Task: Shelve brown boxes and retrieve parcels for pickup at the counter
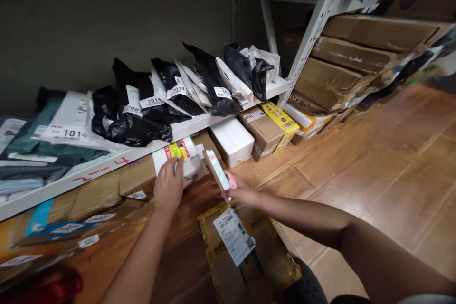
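Just under the shelf's front edge, my left hand point(168, 185) is on a white box point(194, 164) with a red and yellow label. Its fingers lie over the near top side and the thumb points across the front. A smartphone point(218, 169) with a lit screen is held in my right hand point(238, 191), tilted beside that box. Below the phone lies a brown carton point(263, 237) wrapped in yellowish tape, with a white shipping label point(234, 236) on top. My right forearm passes over its far corner.
A white metal shelf point(192, 126) bears several black and white mailer bags point(210, 80) with number labels. Under it stand a plain white box point(231, 140), a brown box point(259, 128) and a yellow box point(281, 121). Flattened-looking cartons point(331, 80) are stacked at right, by the perforated upright point(308, 28).
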A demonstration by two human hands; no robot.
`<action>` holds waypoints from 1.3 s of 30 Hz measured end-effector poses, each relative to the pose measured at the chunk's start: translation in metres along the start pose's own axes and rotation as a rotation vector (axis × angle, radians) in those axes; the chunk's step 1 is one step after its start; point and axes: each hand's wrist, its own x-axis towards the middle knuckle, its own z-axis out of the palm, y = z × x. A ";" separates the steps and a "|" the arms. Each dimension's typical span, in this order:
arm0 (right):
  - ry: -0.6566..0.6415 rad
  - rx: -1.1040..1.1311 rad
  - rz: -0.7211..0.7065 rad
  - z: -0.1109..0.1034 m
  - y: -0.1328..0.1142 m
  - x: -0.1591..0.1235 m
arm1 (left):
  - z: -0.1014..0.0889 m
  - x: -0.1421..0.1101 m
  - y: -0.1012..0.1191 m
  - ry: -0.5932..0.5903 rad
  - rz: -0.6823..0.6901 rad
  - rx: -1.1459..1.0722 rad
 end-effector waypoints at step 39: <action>1.044 -1.201 -0.067 -0.281 -0.081 0.014 | 0.016 0.003 0.037 0.059 -0.129 0.241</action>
